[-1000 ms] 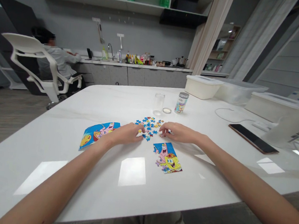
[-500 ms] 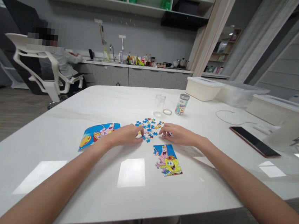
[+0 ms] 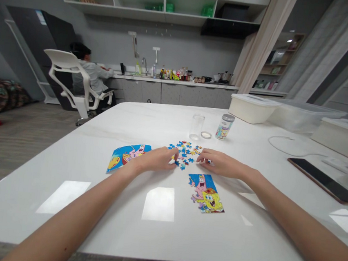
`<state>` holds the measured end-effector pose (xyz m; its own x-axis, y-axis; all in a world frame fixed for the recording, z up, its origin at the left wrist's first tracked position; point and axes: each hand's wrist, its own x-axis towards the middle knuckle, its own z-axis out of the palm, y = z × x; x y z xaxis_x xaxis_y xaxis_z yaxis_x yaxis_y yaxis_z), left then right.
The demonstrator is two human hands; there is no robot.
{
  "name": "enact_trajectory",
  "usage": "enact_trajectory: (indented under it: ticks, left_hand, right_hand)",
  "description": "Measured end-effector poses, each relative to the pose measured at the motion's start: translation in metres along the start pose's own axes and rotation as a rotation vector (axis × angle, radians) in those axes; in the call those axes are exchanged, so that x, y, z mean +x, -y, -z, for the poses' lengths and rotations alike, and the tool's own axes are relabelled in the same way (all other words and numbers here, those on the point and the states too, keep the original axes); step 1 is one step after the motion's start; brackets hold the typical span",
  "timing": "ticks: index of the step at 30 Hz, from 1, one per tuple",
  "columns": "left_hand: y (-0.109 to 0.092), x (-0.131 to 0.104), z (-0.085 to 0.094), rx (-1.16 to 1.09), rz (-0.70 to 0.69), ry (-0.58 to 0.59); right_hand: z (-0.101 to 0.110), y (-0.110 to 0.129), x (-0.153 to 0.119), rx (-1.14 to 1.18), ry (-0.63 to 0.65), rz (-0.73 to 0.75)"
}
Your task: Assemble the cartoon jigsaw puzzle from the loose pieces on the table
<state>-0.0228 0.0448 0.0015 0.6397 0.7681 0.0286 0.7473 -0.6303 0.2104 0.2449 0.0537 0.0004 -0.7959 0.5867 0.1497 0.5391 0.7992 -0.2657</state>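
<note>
Head view: loose puzzle pieces (image 3: 187, 151) lie between left hand (image 3: 160, 158) and right hand (image 3: 220, 163), close to both; fingers half-curled, can't tell if gripping any. Joined puzzle (image 3: 207, 195) lies bodyward, nearer right hand.

Pieces (image 3: 185, 151) lie behind the puzzle (image 3: 207, 194) (lid (image 3: 206, 135) beyond).

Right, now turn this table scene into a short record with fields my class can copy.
Left hand: beside the loose pieces, grip unclear
Right hand: opposite side of them, grip unclear
Loose pieces: scattered between both hands
Joined section: flat, nearer than the loose pieces
Picture sheet: left side, partly hidden
Clear jar: upright
Printed canister: upright
Lid: flat, between jar and canister
</note>
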Motion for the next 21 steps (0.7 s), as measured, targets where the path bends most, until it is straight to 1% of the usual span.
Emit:
enact_trajectory:
  ticks: [6, 11, 16, 21]
  left_hand:
    - [0.0009, 0.0003, -0.0024, 0.006, -0.011, 0.011]
    - [-0.0012, 0.0009, -0.0026, 0.001, -0.011, 0.017]
    - [-0.0049, 0.0005, -0.0015, 0.013, 0.012, 0.016]
    - [-0.0055, -0.0003, -0.0018, 0.027, 0.03, 0.017]
  right_hand:
    - [-0.0016, -0.0022, 0.001, 0.002, -0.012, -0.075]
    - [-0.001, 0.0, 0.0017, 0.008, -0.042, -0.075]
    - [-0.0023, 0.0011, 0.0006, -0.007, -0.011, -0.021]
    - [-0.0007, 0.0001, 0.0001, -0.005, -0.046, -0.051]
